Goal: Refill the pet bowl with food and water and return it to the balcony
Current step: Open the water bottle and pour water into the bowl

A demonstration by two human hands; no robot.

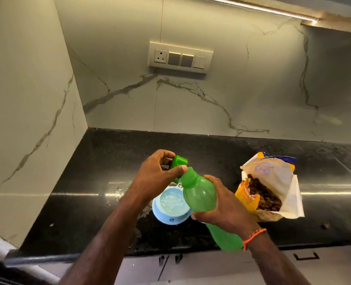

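Observation:
A light blue pet bowl [164, 218] stands on the black counter [222, 155] and holds water. Over it a green plastic bottle [199, 194] is tilted, neck up and to the left. My right hand [222, 204] grips the bottle around its middle. My left hand [158, 171] pinches the bottle's green flip cap [179, 161] at the neck; the cap is swung open. An opened pet food bag [273, 188] with brown kibble lies right of the bowl.
Water is splashed on the counter left of the bowl [117, 195]. A loose kibble piece [325, 225] lies near the front edge on the right. Marble walls close the back and left; a switch panel [180, 57] is on the back wall.

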